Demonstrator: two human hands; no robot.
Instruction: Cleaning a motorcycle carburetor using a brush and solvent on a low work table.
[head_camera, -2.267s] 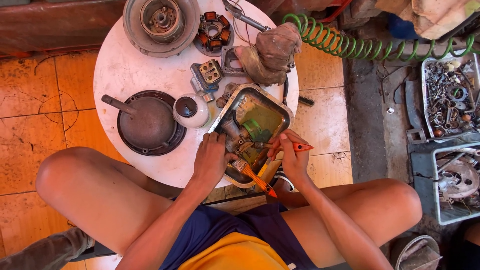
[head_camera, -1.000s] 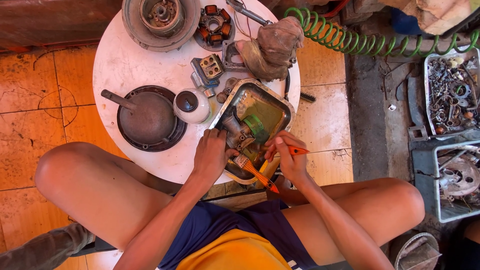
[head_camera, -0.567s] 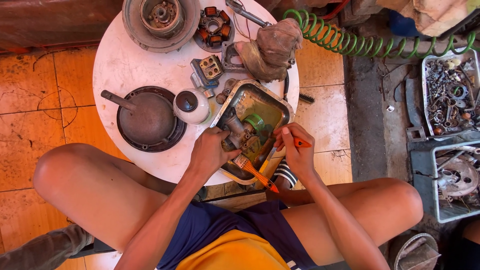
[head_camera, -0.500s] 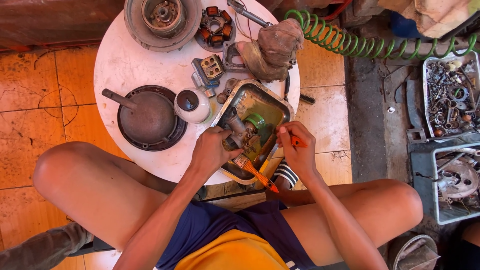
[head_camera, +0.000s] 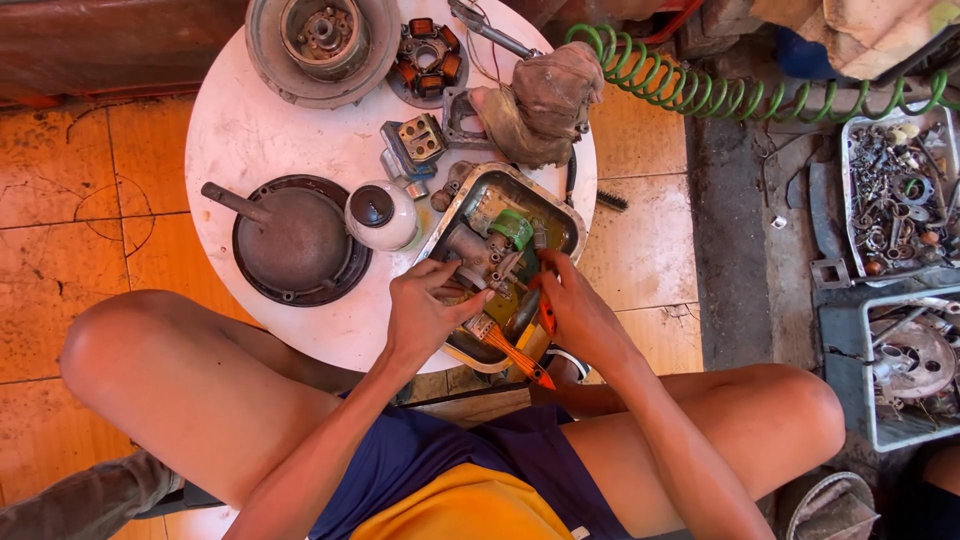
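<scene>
both hands have slid further up into the metal tray since two seconds ago. left hand now curls its fingers around a greasy grey engine part lying in the tray on a round white table. right hand pinches an orange-handled tool (an orange brush lies between the hands), just below a green cap.

The right hand covers most of the orange-handled tool it grips, so its tip cannot be seen. At the tabletop's far edge, the grey drum is cut off by the picture's top. The parts in the metal tray are too tangled to tell apart.
</scene>
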